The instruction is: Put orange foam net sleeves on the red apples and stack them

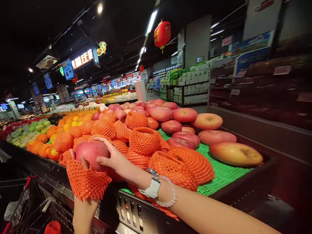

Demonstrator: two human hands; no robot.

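Note:
A red apple (91,155) is held between both hands above the front edge of the fruit display. My right hand (112,158) grips its right side, thumb in front and fingers over the top. An orange foam net sleeve (87,182) hangs around my left hand (84,162), below the apple. Fingers of that hand stick out of the sleeve and press against the apple; the palm is hidden. Behind the hands lie several apples in orange foam nets (143,140). Bare red apples (161,113) are piled farther back and right, on a green mat (216,175).
The display has a black slotted rim (136,208). Green fruit (36,126) and oranges (75,121) lie to the left. At lower left is a shopping cart (21,198) near another orange foam net (53,227). Stocked shelves (187,83) stand beyond the aisle.

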